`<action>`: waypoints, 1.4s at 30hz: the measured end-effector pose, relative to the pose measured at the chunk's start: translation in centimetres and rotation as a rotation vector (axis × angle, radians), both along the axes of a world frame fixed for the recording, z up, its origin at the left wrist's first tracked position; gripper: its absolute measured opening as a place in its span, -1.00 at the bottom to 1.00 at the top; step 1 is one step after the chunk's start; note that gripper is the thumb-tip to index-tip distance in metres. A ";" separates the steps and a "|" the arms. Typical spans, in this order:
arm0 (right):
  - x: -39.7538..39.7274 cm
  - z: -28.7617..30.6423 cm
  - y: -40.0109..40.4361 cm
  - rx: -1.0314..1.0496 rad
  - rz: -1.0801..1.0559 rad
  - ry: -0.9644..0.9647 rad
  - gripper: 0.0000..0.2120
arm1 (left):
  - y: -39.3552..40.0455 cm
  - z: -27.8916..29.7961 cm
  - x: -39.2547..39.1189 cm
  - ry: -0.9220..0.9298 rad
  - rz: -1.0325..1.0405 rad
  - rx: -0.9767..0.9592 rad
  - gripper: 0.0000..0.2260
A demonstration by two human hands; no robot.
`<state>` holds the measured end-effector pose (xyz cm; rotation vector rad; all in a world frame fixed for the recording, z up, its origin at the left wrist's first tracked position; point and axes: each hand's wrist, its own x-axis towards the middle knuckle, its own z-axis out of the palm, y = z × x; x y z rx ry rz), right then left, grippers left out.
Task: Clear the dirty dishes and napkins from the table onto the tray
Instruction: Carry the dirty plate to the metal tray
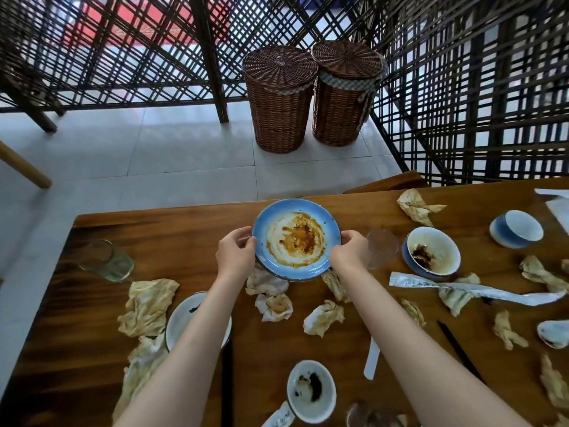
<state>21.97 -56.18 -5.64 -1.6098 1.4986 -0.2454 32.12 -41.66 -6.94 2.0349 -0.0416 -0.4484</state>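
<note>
- Both hands on the blue plate (297,240): left hand (235,255) grips the left rim, right hand (349,252) grips the right rim, fingers curled round the edge, thumbs on top.
- Plate sits at the far-middle of the table (184,229), looks tilted toward the camera and partly raised off the wood; can't confirm it's fully clear.
- Orange-brown sauce smeared across the plate centre. Judgement: keep it level while carrying, sauce could run to the low edge.
- Judgement: lift straight up before swinging sideways. Clear glass (381,248) is just beside the right hand, easy to knock.
- Crumpled napkins (274,306) lie right under the near edge of the plate; one may be touching it, so check nothing drags along.
- Two-hand rim grip looks stable, no need to regrip imo.
- Still on the table: bowl w/ dark residue (432,255), a cup (311,391) near the bottom edge, a second plate (181,318) partly behind the left forearm, a glass (107,260) at left, many stained napkins.
- Tray: not in view anywhere, so can't tell which way the plate has to go.
- Right side and bottom cut off; items there only partly seen.
- Fingers under the plate hidden, can't see how far they reach.
</note>
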 end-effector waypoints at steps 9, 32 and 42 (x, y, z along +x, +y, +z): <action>-0.8 0.6 0.3 0.026 -0.041 -0.145 -0.72 | 0.6 1.0 0.0 0.029 0.034 -0.120 -0.74; -18.2 7.5 3.7 0.476 -0.337 -0.731 -0.81 | 4.9 8.9 -13.1 0.135 -0.158 -0.433 -0.79; -29.2 8.3 -0.7 0.456 -0.349 -0.731 -0.80 | 0.5 8.9 -23.6 0.150 -0.211 -0.395 -0.74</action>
